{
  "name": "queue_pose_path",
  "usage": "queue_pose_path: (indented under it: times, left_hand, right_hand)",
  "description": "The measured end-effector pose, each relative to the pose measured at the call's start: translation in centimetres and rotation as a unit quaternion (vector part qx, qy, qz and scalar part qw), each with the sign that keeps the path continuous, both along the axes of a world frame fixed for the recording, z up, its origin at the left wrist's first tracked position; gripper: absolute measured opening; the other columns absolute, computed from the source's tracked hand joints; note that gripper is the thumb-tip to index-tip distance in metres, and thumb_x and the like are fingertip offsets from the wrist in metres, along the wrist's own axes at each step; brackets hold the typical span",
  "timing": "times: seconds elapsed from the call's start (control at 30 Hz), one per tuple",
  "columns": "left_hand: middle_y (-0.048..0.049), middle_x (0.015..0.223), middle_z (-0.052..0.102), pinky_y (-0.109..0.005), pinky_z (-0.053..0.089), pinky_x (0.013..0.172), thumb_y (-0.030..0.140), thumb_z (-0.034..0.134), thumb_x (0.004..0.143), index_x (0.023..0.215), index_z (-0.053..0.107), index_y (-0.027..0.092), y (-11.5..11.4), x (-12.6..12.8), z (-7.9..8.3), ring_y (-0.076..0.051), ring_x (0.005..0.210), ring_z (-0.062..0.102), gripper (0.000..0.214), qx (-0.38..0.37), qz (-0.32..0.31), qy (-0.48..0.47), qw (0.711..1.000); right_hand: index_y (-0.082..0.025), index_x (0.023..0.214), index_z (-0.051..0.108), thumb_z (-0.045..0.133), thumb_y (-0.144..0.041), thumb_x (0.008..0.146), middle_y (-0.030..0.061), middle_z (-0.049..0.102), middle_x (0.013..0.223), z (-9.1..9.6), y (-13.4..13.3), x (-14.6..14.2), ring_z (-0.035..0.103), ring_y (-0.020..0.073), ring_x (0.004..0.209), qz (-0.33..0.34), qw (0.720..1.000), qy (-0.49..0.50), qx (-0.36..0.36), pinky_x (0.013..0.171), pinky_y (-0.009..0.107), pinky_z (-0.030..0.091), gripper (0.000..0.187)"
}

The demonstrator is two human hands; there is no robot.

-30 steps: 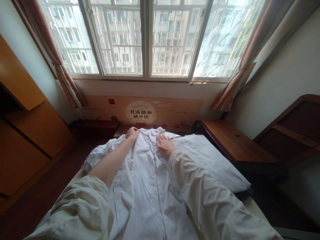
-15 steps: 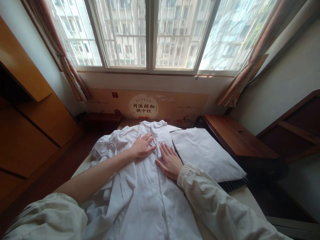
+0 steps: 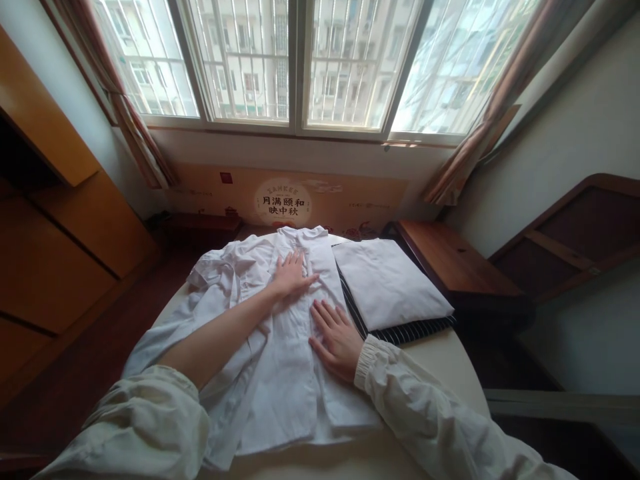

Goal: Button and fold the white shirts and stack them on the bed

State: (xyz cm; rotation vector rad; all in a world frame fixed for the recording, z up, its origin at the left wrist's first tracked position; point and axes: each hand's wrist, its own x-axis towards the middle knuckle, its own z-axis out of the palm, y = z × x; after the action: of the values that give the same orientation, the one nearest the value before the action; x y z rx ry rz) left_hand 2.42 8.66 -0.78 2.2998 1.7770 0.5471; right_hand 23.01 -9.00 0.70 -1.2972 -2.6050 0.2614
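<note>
A white shirt lies spread over a pale round-edged table, its collar at the far side and its hem near me. My left hand rests flat on the shirt's upper part, fingers pointing away and thumb out to the right. Lower and to the right, my right hand presses flat on the fabric near the shirt's right edge, its fingers stretched. Both hands are open and hold nothing. To the left, the cloth is bunched in folds. Beside the right hand lies a folded white garment on top of a black striped cloth.
A brown wooden desk stands beyond the table on the right. Orange-brown cabinets line the left side. A printed cardboard panel leans under the barred window, between two tied curtains.
My right hand has slid down the shirt towards me, while the left has shifted slightly up and stays on the cloth. The view has tilted lower, bringing the shirt's hem into sight.
</note>
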Motion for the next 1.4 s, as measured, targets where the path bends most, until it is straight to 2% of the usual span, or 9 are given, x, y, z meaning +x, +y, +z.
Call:
queue_pose_path:
  times: [0.17, 0.33, 0.47, 0.57, 0.67, 0.8, 0.93, 1.17, 1.4]
  left_hand:
    - [-0.0168, 0.174, 0.04, -0.065, 0.013, 0.133, 0.054, 0.056, 0.103, 0.166, 0.041, 0.023, -2.4, 1.3, -0.2, -0.041, 0.163, 0.029, 0.072, 0.032, 0.004, -0.022, 0.999]
    - [-0.0218, 0.154, 0.059, -0.056, 0.036, 0.124, 0.041, 0.062, 0.101, 0.146, 0.059, 0.016, -5.4, 1.7, 2.1, -0.039, 0.144, 0.052, 0.052, 0.07, 0.015, -0.029, 0.997]
    - [-0.0113, 0.108, 0.074, -0.041, 0.053, 0.1, 0.05, 0.065, 0.101, 0.1, 0.074, 0.022, -10.1, 0.8, 3.2, -0.028, 0.104, 0.07, 0.029, 0.078, -0.172, -0.056, 0.98]
    - [-0.0067, 0.097, 0.073, -0.034, 0.054, 0.088, 0.053, 0.071, 0.097, 0.093, 0.075, 0.024, -13.1, -0.6, 3.0, -0.022, 0.09, 0.069, 0.03, 0.05, -0.342, -0.073, 0.936]
    - [-0.0072, 0.099, 0.074, -0.034, 0.053, 0.091, 0.049, 0.074, 0.096, 0.097, 0.077, 0.024, -14.6, -1.6, 2.8, -0.022, 0.092, 0.07, 0.025, 0.048, -0.378, -0.102, 0.919]
    - [-0.0064, 0.103, 0.076, -0.035, 0.053, 0.095, 0.041, 0.073, 0.096, 0.102, 0.079, 0.025, -15.4, -1.9, 3.6, -0.021, 0.093, 0.072, 0.018, 0.032, -0.425, -0.13, 0.895]
    - [-0.0064, 0.111, 0.076, -0.039, 0.053, 0.098, 0.053, 0.084, 0.086, 0.11, 0.079, 0.026, -16.6, -1.6, 3.9, -0.024, 0.099, 0.07, 0.037, 0.012, -0.475, -0.129, 0.87]
    - [-0.0037, 0.113, 0.078, -0.037, 0.052, 0.096, 0.038, 0.067, 0.103, 0.109, 0.08, 0.031, -18.4, -0.7, 2.3, -0.022, 0.102, 0.071, 0.015, 0.024, -0.511, -0.099, 0.853]
    - [-0.0054, 0.1, 0.078, -0.033, 0.053, 0.096, 0.023, 0.072, 0.094, 0.098, 0.075, 0.024, -18.5, -1.4, 4.2, -0.02, 0.095, 0.072, 0.005, -0.077, -0.531, -0.192, 0.822]
  right_hand:
    - [-0.018, 0.148, 0.061, 0.049, -0.037, 0.105, 0.0189, 0.063, 0.146, 0.5, -3.5, 1.8, 0.058, 0.0336, 0.132, -0.069, 0.996, 0.034, 0.05, 0.117, 0.049, 0.046, 0.049]
    - [-0.02, 0.113, 0.068, 0.044, -0.033, 0.107, 0.0137, 0.072, 0.103, 0.2, -4.0, 3.0, 0.069, 0.0279, 0.096, -0.134, 0.987, 0.064, 0.055, 0.091, 0.039, 0.052, 0.029]
    - [-0.023, 0.094, 0.066, 0.049, -0.04, 0.106, 0.0068, 0.074, 0.088, 0.4, -3.9, 3.7, 0.068, 0.022, 0.076, -0.122, 0.987, 0.099, 0.023, 0.078, 0.033, 0.049, 0.027]
    - [-0.024, 0.085, 0.067, 0.049, -0.046, 0.107, 0.0029, 0.074, 0.078, 1.4, -3.1, 4.1, 0.066, 0.019, 0.065, -0.146, 0.984, 0.1, -0.013, 0.068, 0.031, 0.046, 0.036]
    - [-0.025, 0.082, 0.071, 0.047, -0.045, 0.108, 0.0022, 0.072, 0.071, 3.0, -1.0, 4.0, 0.067, 0.0199, 0.066, -0.147, 0.986, 0.069, -0.031, 0.066, 0.03, 0.044, 0.04]
    - [-0.023, 0.102, 0.076, 0.05, -0.031, 0.105, 0.0082, 0.079, 0.101, 4.1, 2.8, 3.0, 0.071, 0.0247, 0.101, -0.131, 0.988, 0.058, 0.06, 0.092, 0.033, 0.051, 0.027]
    - [-0.021, 0.119, 0.074, 0.052, -0.024, 0.103, 0.01, 0.075, 0.127, 2.6, 5.0, 2.2, 0.064, 0.0256, 0.122, -0.113, 0.988, 0.045, 0.092, 0.111, 0.036, 0.045, 0.028]
    - [-0.024, 0.147, 0.065, 0.043, -0.027, 0.108, 0.0047, 0.061, 0.158, 0.4, 5.5, 2.5, 0.053, 0.0219, 0.146, -0.091, 0.992, 0.03, 0.087, 0.13, 0.037, 0.028, 0.045]
    - [-0.025, 0.166, 0.047, 0.036, -0.025, 0.109, 0.0031, 0.043, 0.173, 0.3, 5.6, 2.4, 0.04, 0.0215, 0.159, -0.101, 0.993, -0.03, 0.057, 0.135, 0.043, 0.017, 0.058]
